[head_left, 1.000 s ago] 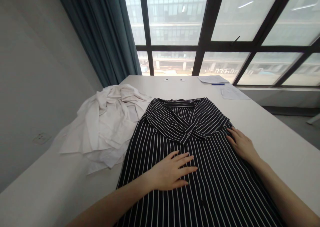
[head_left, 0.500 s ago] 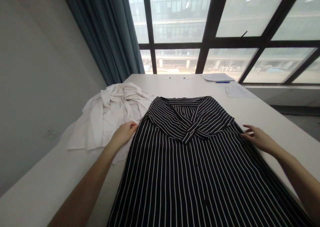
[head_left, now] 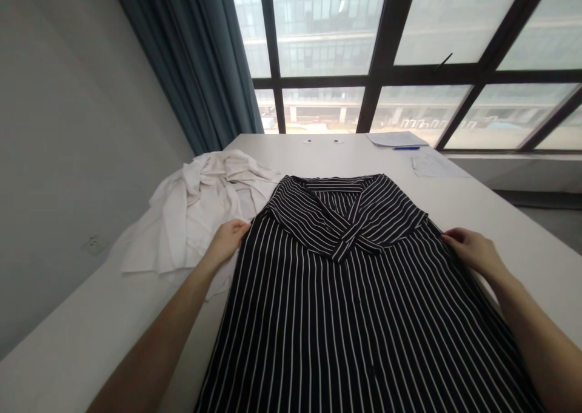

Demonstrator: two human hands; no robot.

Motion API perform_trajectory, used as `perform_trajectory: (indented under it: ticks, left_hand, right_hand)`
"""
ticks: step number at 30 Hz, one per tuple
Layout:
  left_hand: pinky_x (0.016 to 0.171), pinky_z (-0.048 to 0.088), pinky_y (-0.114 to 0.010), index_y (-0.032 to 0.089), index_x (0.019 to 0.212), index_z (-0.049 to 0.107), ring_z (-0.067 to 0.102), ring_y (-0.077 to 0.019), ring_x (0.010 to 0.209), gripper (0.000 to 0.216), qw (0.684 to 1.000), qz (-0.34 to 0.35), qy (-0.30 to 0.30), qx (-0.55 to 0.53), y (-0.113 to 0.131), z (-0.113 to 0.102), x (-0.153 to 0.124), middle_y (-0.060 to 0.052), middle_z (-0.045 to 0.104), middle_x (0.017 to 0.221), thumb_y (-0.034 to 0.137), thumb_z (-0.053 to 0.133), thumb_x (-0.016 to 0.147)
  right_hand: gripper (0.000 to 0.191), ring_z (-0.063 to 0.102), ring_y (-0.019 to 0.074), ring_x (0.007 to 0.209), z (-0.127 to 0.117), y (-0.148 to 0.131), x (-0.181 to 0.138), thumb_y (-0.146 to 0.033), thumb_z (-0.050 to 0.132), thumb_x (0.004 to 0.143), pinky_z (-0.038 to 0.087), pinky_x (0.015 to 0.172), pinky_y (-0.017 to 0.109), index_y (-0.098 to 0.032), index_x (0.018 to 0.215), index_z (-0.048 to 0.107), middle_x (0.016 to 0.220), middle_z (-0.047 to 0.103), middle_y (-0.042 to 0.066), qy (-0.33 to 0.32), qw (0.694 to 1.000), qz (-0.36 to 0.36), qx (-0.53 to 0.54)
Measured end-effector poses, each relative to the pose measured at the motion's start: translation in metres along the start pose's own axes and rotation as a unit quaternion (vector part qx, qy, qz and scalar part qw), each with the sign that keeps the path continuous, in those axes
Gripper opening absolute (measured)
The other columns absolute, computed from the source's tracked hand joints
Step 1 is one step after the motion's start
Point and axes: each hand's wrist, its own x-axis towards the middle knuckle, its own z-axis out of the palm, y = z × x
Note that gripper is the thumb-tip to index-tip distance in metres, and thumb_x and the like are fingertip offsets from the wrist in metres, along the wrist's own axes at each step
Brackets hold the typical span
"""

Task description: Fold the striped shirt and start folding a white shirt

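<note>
A black garment with thin white stripes (head_left: 345, 304) lies flat on the white table (head_left: 477, 213), its collar pointing away from me. My left hand (head_left: 226, 241) is closed on the garment's left edge just below the shoulder. My right hand (head_left: 471, 249) is closed on the right edge at the same height. Both forearms reach in from the bottom of the view along the garment's sides.
A crumpled white garment (head_left: 195, 207) lies heaped to the left, touching the striped one. Papers (head_left: 395, 139) and a blue pen (head_left: 406, 148) sit at the far end by the window. A dark curtain (head_left: 200, 61) hangs at the back left.
My left hand left the middle of the garment and went to its left edge. My right hand slid out to the right edge, and its fingers curled shut on the cloth.
</note>
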Motion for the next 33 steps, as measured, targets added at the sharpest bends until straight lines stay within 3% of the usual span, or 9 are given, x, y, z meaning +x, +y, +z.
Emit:
perform_trajectory:
  ticks: [8,15,21,26,29,33]
  left_hand:
    - [0.055,0.041,-0.026,0.016,0.072,0.062,0.057,-0.0169,0.060,0.044,0.999,0.011,0.016,0.041,-0.002,0.003,0.002,-0.003,0.064,0.064,0.059,0.056,0.067]
    - [0.066,0.044,-0.027,0.018,0.081,0.064,0.065,-0.0212,0.073,0.037,0.987,0.056,0.055,0.142,-0.001,0.015,-0.005,-0.005,0.072,0.079,0.051,0.048,0.082]
    - [0.061,0.039,-0.028,0.023,0.096,0.064,0.066,-0.0260,0.078,0.035,0.929,0.043,0.101,0.355,0.010,0.017,-0.018,-0.007,0.073,0.088,0.045,0.038,0.093]
    - [0.061,0.039,-0.029,0.022,0.102,0.063,0.067,-0.0271,0.076,0.036,0.900,0.042,0.097,0.424,0.013,0.018,-0.021,-0.009,0.072,0.084,0.043,0.034,0.096]
    - [0.064,0.041,-0.029,0.022,0.105,0.062,0.067,-0.0269,0.079,0.035,0.914,0.043,0.092,0.393,0.011,0.017,-0.019,-0.009,0.072,0.086,0.041,0.035,0.095]
    - [0.068,0.045,-0.028,0.020,0.111,0.060,0.065,-0.0219,0.075,0.032,0.967,0.075,0.091,0.225,0.003,0.015,-0.010,-0.004,0.070,0.078,0.034,0.041,0.090]
  right_hand:
    - [0.027,0.065,0.0263,0.078,0.003,-0.004,-0.007,-0.039,0.047,0.083,0.044,0.069,0.033,-0.019,0.087,0.064,0.082,0.072,0.011,0.025,1.000,-0.010,-0.015]
    - [0.035,0.063,0.0241,0.073,0.009,-0.013,-0.019,-0.042,0.041,0.091,0.039,0.062,0.031,-0.019,0.111,0.057,0.087,0.070,0.010,0.032,0.998,-0.028,-0.044]
    - [0.037,0.062,0.0243,0.076,0.009,-0.014,-0.024,-0.039,0.033,0.096,0.038,0.064,0.032,-0.019,0.117,0.054,0.092,0.069,0.011,0.037,0.995,-0.058,-0.077]
    - [0.038,0.062,0.0251,0.074,0.009,-0.013,-0.024,-0.041,0.035,0.094,0.039,0.063,0.033,-0.018,0.119,0.054,0.088,0.069,0.010,0.042,0.995,-0.060,-0.071]
    - [0.040,0.061,0.0248,0.075,0.009,-0.013,-0.024,-0.041,0.035,0.094,0.040,0.065,0.033,-0.018,0.121,0.054,0.090,0.068,0.010,0.054,0.995,-0.060,-0.061]
    - [0.040,0.062,0.0239,0.077,0.011,-0.014,-0.024,-0.038,0.035,0.092,0.042,0.067,0.034,-0.018,0.121,0.055,0.099,0.068,0.011,0.082,0.994,-0.074,-0.024]
